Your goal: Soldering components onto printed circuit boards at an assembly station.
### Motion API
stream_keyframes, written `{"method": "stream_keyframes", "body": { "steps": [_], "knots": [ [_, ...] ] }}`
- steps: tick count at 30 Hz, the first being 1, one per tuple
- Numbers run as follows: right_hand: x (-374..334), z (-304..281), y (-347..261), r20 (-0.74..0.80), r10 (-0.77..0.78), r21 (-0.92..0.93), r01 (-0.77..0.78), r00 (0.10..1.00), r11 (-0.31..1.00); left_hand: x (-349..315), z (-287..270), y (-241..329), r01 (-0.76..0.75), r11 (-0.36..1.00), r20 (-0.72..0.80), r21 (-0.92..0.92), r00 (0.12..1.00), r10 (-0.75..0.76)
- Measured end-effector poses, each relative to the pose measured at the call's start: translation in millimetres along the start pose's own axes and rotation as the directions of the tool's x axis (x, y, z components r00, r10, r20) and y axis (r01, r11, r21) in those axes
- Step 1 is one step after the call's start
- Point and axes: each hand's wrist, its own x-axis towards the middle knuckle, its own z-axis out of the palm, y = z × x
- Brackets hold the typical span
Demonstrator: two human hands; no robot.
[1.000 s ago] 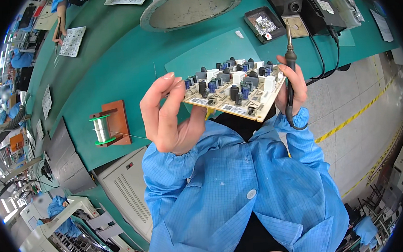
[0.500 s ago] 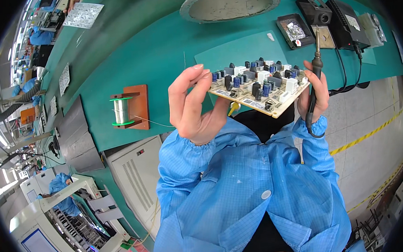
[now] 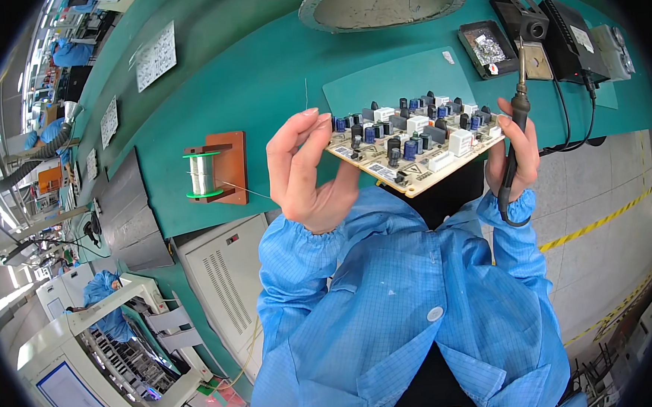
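Observation:
A circuit board [image 3: 420,181], crowded with dark, blue and white components, is held up level with a slight tilt, component side up. At its left edge is my left hand [image 3: 308,176], closed on the board with the thumb side partly hidden beneath it. Thin solder wire [image 3: 246,188] runs into that hand, and a fine end stands up above the fingertips. My right hand [image 3: 521,162] grips the board's right edge while also holding a soldering iron [image 3: 520,104], its metal tip pointing up and away from the board. The board's underside is out of sight.
Left of the board, the solder spool [image 3: 203,175] sits on a brown holder [image 3: 236,168] on the green bench [image 3: 274,80]. A grey hood [image 3: 385,6] hangs at the back. Back right are a black tray [image 3: 487,50], an iron stand [image 3: 518,16] and a black soldering station [image 3: 573,39].
Both hands have shifted the board a little left, toward the spool. A yellow bit seen under the board's near left edge is now out of sight. The whole view has moved slightly.

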Motion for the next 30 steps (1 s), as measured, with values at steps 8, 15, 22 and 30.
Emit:
{"method": "stream_keyframes", "body": {
  "steps": [8, 15, 22, 30],
  "knots": [
    [5, 1, -4, -0.015, -0.013, -0.001, 0.013, 1.0, 1.0, 2, -4, 10, 0.053, 0.998, 0.036, 0.027, 0.998, -0.054],
    [-2, -4, -6, 0.031, -0.001, 0.016, 0.001, 1.0, 1.0, -6, 6, 21, 0.061, 0.998, 0.132, 0.027, 0.989, -0.064],
    [-2, 0, -9, 0.032, 0.059, 0.123, -0.063, 0.998, 0.99, -7, 11, 0, 0.119, 0.991, 0.02, -0.054, 0.993, -0.118],
    [0, 17, -7, -0.05, 0.181, 0.439, -0.142, 0.982, 0.887, -12, 13, -19, 0.22, 0.904, -0.089, -0.367, 0.959, -0.27]
  ]
}}
